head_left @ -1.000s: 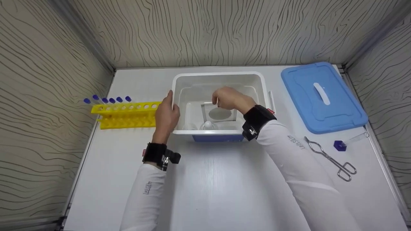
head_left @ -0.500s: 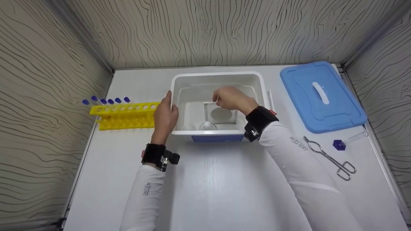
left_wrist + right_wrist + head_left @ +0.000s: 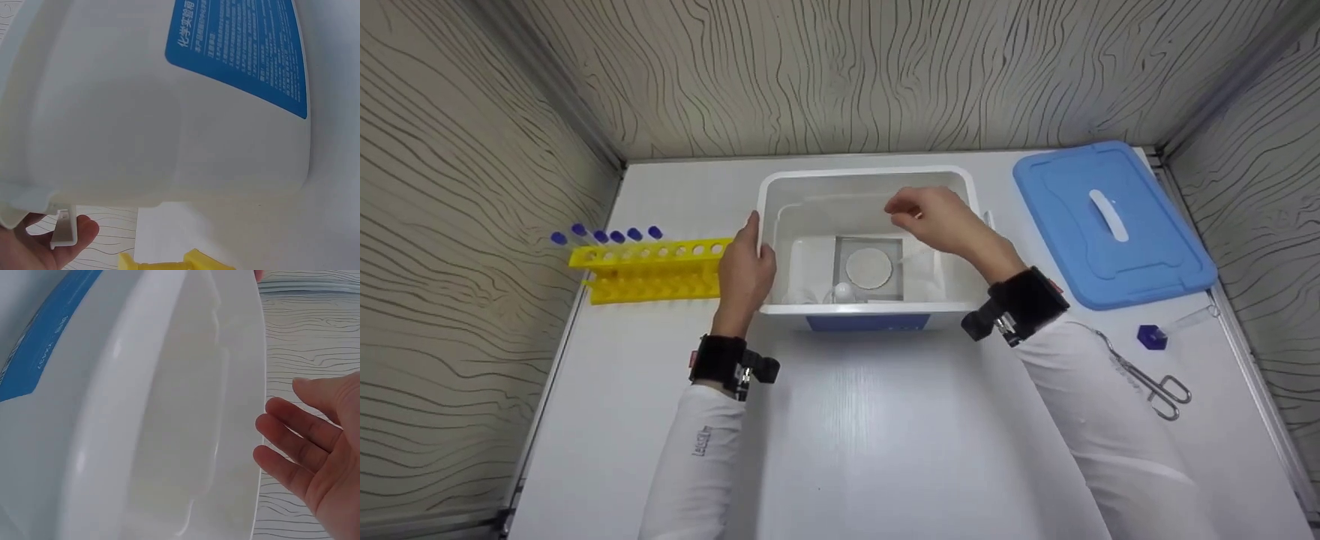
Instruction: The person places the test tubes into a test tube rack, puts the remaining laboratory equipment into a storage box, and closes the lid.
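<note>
The white tabletop (image 3: 840, 420) carries everything, and the white plastic tub (image 3: 870, 178) standing at its middle serves as the landmark. The tub is open-topped, with a blue printed label (image 3: 242, 53) on its near wall. It looks like thin, stiff, smooth plastic, probably light for its bulk and a little slippery on the flat walls; the rolled rim and the small tab under it are the surest places to take hold.

To the right of the tub lies its blue lid (image 3: 1114, 225), flat, with a white handle on top. To the left of the tub stands a yellow tube rack (image 3: 649, 271) with blue-capped tubes (image 3: 607, 235) at its far left end.

Inside the tub, on the floor, lies a square glass plate (image 3: 870, 268) with a pale round disc at its middle, and a small white round thing just in front of it. The plate is likely rigid, thin, slick and breakable, best taken by its edges rather than its face.

To the right of the tub and nearer the person lie metal tongs (image 3: 1147, 382) and a small blue-capped tube (image 3: 1166, 334).

The left hand (image 3: 746, 270) grips the tub's left rim, thumb over the edge, fingers (image 3: 79, 233) under the tab outside. The right hand (image 3: 945, 217) hovers over the tub's far right part, fingers (image 3: 287, 444) loose and spread, holding nothing.
</note>
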The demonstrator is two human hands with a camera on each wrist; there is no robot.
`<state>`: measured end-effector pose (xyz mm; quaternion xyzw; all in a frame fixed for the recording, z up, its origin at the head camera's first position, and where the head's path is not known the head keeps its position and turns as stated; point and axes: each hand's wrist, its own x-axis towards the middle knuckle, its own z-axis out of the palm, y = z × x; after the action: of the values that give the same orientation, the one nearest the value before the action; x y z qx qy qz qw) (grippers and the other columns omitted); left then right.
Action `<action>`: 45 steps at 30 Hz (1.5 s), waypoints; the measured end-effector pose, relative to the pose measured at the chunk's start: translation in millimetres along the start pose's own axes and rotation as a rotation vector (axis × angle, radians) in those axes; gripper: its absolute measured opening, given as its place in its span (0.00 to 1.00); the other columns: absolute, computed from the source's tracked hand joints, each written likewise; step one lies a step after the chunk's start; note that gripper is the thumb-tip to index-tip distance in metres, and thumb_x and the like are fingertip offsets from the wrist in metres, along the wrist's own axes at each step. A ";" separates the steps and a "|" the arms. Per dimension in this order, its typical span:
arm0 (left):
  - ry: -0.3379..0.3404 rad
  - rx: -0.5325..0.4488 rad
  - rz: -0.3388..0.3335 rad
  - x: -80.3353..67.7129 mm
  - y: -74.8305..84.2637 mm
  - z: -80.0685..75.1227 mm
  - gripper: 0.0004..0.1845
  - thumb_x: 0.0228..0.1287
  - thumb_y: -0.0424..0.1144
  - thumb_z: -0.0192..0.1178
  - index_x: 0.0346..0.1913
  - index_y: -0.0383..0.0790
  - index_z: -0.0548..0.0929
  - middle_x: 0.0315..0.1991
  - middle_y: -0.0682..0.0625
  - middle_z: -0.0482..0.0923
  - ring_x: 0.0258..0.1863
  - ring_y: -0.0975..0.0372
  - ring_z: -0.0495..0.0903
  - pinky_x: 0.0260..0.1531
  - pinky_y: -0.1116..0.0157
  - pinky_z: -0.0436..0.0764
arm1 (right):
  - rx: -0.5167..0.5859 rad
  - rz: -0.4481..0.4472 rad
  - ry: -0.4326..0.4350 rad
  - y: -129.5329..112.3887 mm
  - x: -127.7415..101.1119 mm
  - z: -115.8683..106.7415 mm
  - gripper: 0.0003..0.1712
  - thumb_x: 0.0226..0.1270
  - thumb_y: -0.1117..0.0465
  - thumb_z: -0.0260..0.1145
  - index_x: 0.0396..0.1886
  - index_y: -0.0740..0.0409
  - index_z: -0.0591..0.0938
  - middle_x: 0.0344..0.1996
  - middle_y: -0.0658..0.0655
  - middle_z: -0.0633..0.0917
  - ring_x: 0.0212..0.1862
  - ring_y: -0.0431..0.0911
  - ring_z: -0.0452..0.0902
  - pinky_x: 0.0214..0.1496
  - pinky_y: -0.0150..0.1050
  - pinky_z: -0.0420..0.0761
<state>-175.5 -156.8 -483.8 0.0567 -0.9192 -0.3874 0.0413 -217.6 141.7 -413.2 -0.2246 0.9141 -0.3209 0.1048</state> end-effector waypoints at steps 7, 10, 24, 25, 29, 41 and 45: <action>-0.015 -0.018 -0.023 0.3 -2.3 -2.3 0.31 0.73 0.37 0.49 0.77 0.39 0.59 0.73 0.41 0.66 0.73 0.52 0.68 0.74 0.54 0.67 | 0.070 0.015 0.103 15.4 -27.8 -12.4 0.16 0.73 0.61 0.60 0.55 0.63 0.82 0.52 0.63 0.86 0.55 0.57 0.83 0.60 0.51 0.82; -0.015 -0.024 -0.019 0.1 -3.2 -2.1 0.31 0.73 0.37 0.49 0.77 0.39 0.59 0.73 0.40 0.67 0.72 0.52 0.68 0.73 0.53 0.68 | 0.122 0.018 0.185 24.0 -42.4 -17.9 0.16 0.73 0.59 0.61 0.54 0.63 0.83 0.52 0.62 0.86 0.53 0.52 0.84 0.58 0.44 0.84; 0.010 -0.019 -0.003 -0.2 -6.8 -5.4 0.31 0.72 0.35 0.49 0.76 0.37 0.59 0.73 0.41 0.67 0.73 0.52 0.68 0.72 0.53 0.69 | 0.249 0.144 0.422 88.8 -117.8 -15.6 0.22 0.74 0.53 0.60 0.58 0.64 0.81 0.53 0.66 0.86 0.49 0.23 0.76 0.48 0.13 0.73; 0.012 -0.021 -0.004 -0.4 -7.0 -6.2 0.31 0.72 0.35 0.49 0.76 0.37 0.59 0.73 0.41 0.67 0.73 0.52 0.67 0.73 0.53 0.68 | 0.241 0.163 0.417 95.0 -122.2 -14.1 0.23 0.74 0.52 0.59 0.58 0.63 0.81 0.53 0.66 0.85 0.48 0.21 0.75 0.48 0.13 0.73; 0.012 -0.024 0.002 -0.7 -6.4 -7.9 0.31 0.73 0.36 0.48 0.77 0.37 0.59 0.73 0.40 0.66 0.73 0.52 0.67 0.73 0.53 0.68 | 0.198 0.260 0.382 120.3 -141.4 -10.9 0.25 0.76 0.49 0.57 0.61 0.63 0.79 0.56 0.66 0.84 0.48 0.22 0.73 0.45 0.12 0.70; 0.015 0.005 -0.018 0.0 -6.0 -6.0 0.30 0.73 0.36 0.48 0.76 0.38 0.60 0.74 0.41 0.66 0.73 0.52 0.67 0.72 0.54 0.69 | 0.066 0.456 0.215 182.5 -199.9 7.8 0.31 0.77 0.50 0.54 0.68 0.69 0.71 0.59 0.76 0.78 0.61 0.71 0.72 0.60 0.65 0.73; 0.004 0.000 -0.027 0.7 -4.0 -4.5 0.31 0.73 0.37 0.49 0.77 0.38 0.59 0.74 0.41 0.65 0.73 0.52 0.67 0.73 0.54 0.68 | 0.017 0.497 0.176 197.8 -215.9 15.4 0.31 0.76 0.51 0.55 0.67 0.70 0.71 0.59 0.78 0.77 0.60 0.73 0.73 0.58 0.65 0.75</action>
<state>-175.3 -162.8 -483.5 0.0699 -0.9183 -0.3878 0.0379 -90.9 373.7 -540.2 0.0366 0.9441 -0.3112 0.1024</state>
